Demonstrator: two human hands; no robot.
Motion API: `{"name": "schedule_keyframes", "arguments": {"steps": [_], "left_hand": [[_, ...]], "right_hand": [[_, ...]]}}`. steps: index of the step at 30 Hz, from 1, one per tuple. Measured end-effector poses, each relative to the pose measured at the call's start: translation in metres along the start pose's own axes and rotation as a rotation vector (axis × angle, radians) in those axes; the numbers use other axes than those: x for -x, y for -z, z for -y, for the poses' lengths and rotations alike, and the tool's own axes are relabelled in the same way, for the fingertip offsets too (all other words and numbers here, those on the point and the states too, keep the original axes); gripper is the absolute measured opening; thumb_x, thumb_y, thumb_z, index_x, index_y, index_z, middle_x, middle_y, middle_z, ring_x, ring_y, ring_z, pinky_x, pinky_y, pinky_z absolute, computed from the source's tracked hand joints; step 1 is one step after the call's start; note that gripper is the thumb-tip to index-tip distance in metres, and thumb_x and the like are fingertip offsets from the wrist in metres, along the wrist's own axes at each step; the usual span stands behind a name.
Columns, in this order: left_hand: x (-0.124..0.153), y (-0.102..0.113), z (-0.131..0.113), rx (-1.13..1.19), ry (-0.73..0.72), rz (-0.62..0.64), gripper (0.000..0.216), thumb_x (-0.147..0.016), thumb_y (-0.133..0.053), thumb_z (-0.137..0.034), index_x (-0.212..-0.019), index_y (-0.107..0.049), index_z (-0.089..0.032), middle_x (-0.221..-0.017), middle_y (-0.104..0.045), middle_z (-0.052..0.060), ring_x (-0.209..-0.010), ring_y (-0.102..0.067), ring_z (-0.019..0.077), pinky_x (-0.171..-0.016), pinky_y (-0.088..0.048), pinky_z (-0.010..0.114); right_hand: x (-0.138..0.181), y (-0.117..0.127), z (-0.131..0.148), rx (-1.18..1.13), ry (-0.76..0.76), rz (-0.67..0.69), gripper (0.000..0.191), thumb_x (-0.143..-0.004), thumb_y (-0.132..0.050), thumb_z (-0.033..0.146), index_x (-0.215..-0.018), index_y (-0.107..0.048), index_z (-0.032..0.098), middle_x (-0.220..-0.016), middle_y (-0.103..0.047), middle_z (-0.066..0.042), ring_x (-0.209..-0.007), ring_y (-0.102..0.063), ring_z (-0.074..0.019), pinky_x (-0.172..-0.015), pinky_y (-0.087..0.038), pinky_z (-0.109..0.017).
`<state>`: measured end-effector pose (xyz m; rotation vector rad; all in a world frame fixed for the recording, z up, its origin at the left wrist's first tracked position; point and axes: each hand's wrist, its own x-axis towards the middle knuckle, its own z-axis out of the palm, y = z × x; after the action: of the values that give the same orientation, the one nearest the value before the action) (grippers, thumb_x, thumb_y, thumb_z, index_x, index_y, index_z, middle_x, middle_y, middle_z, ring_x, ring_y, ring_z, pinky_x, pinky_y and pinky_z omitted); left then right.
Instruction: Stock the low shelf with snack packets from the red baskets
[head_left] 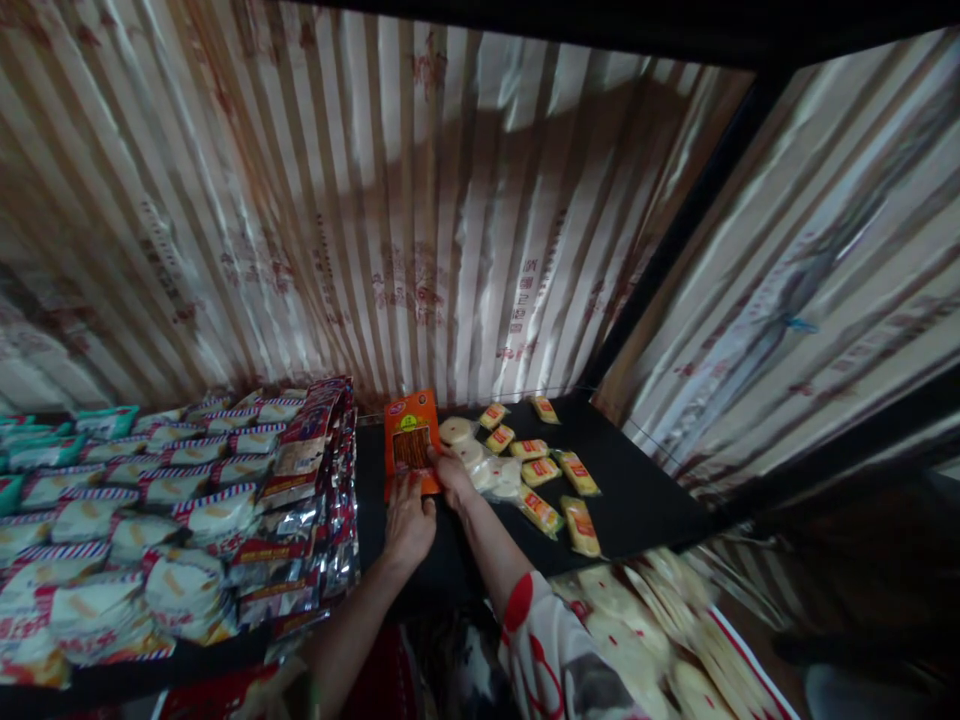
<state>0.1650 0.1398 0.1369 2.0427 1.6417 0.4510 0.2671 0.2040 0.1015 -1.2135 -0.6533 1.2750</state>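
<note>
An orange snack packet (412,412), with a window showing brown strips, lies or leans at the back of the black shelf. My left hand (409,522) rests its fingertips on the packet's lower front, fingers stretched out and thumb apart. At the packet's right edge, my right hand (452,478) has its fingers closed on the side. Close by on the right are round white pieces in clear wrap (480,468). Left of the packet stands a stack of shiny dark red and silver packets (307,460).
Small yellow wrapped packs (540,470) lie scattered on the black shelf (645,490). Rows of white bags with striped tops (217,510) fill the left. A box of pale round pieces (637,630) stands at lower right. Corrugated printed sheeting (420,220) and a dark post (682,220) border the shelf.
</note>
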Motion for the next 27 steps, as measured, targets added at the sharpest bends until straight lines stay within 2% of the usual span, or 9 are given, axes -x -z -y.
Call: {"name": "schedule_keyframes", "arguments": {"steps": [4, 8, 11, 16, 21, 23, 27], "left_hand": [[-0.001, -0.007, -0.01, 0.037, -0.029, 0.002, 0.05, -0.082, -0.038, -0.02, -0.13, -0.043, -0.008, -0.143, -0.033, 0.011, -0.135, -0.021, 0.0219, -0.112, -0.018, 0.035], [-0.001, -0.007, -0.009, 0.066, 0.002, -0.093, 0.05, -0.081, -0.04, -0.019, -0.129, -0.043, -0.005, -0.144, -0.031, 0.014, -0.136, -0.017, 0.0239, -0.113, -0.019, 0.037], [-0.003, -0.003, 0.0, 0.059, 0.032, -0.172, 0.049, -0.081, -0.04, -0.017, -0.128, -0.045, -0.006, -0.144, -0.031, 0.014, -0.136, -0.017, 0.0251, -0.112, -0.02, 0.039], [-0.011, 0.001, 0.019, 0.033, 0.082, -0.193, 0.046, -0.081, -0.04, -0.016, -0.124, -0.048, -0.003, -0.141, -0.036, 0.017, -0.136, -0.019, 0.0262, -0.112, -0.02, 0.039], [-0.016, -0.004, 0.029, 0.023, 0.11, -0.222, 0.043, -0.08, -0.04, -0.015, -0.12, -0.052, -0.003, -0.138, -0.041, 0.017, -0.135, -0.023, 0.0249, -0.112, -0.021, 0.037], [-0.017, -0.005, 0.03, 0.033, 0.114, -0.22, 0.042, -0.079, -0.041, -0.015, -0.118, -0.053, -0.004, -0.136, -0.042, 0.016, -0.135, -0.023, 0.0243, -0.112, -0.021, 0.036], [-0.018, -0.005, 0.029, 0.06, 0.126, -0.195, 0.042, -0.079, -0.04, -0.014, -0.117, -0.054, -0.004, -0.135, -0.043, 0.017, -0.135, -0.023, 0.0239, -0.112, -0.02, 0.037]], "right_hand": [[-0.001, 0.014, 0.009, -0.01, 0.024, -0.051, 0.017, -0.075, -0.053, 0.026, -0.088, -0.06, 0.018, -0.078, -0.069, -0.005, -0.074, -0.065, -0.018, -0.065, -0.051, -0.028], [-0.006, 0.002, 0.014, 0.013, 0.051, 0.024, 0.018, -0.073, -0.055, 0.027, -0.088, -0.06, 0.018, -0.076, -0.069, -0.005, -0.072, -0.065, -0.0178, -0.062, -0.051, -0.027], [-0.012, -0.017, 0.012, 0.198, 0.074, 0.03, 0.021, -0.074, -0.054, 0.028, -0.09, -0.06, 0.016, -0.074, -0.069, -0.004, -0.066, -0.064, -0.0165, -0.058, -0.05, -0.026], [-0.027, -0.041, 0.0, 0.431, 0.078, -0.023, 0.02, -0.075, -0.05, 0.023, -0.088, -0.061, 0.013, -0.072, -0.068, -0.003, -0.062, -0.063, -0.0147, -0.059, -0.049, -0.024], [-0.033, -0.046, -0.004, 0.64, 0.125, -0.085, 0.016, -0.073, -0.054, 0.017, -0.086, -0.062, 0.014, -0.084, -0.069, -0.008, -0.08, -0.063, -0.0179, -0.07, -0.046, -0.025], [-0.03, -0.047, -0.003, 0.742, 0.155, -0.112, 0.02, -0.073, -0.054, 0.015, -0.092, -0.062, 0.014, -0.091, -0.068, -0.011, -0.087, -0.063, -0.0195, -0.074, -0.044, -0.026], [-0.021, -0.049, -0.003, 1.109, 0.236, -0.149, 0.03, -0.079, -0.049, 0.016, -0.109, -0.055, 0.015, -0.098, -0.067, -0.012, -0.09, -0.063, -0.0199, -0.073, -0.043, -0.026]]}}
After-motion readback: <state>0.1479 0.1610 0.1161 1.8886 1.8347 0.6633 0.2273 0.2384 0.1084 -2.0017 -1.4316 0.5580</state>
